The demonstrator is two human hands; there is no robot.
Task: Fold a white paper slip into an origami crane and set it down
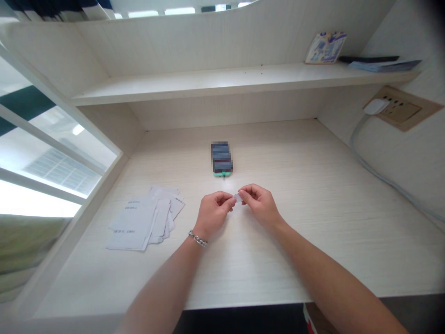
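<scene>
My left hand [213, 212] and my right hand [257, 202] meet above the middle of the pale wooden desk [313, 195]. Both pinch a small, thin, pale piece [237, 197] between fingertips; I cannot make out what it is. A chain bracelet [198, 239] circles my left wrist. Just beyond the hands lies a small dark object with a green end [221, 160], its surface blurred. A fanned pile of white paper slips [146, 222] lies left of my left hand.
A shelf [222, 81] runs above the desk with a leaning booklet [325, 47] and dark flat items [375, 61] at its right. A wall socket with a white plug [377, 106] and a grey cable [382, 178] are on the right wall. A window is at left.
</scene>
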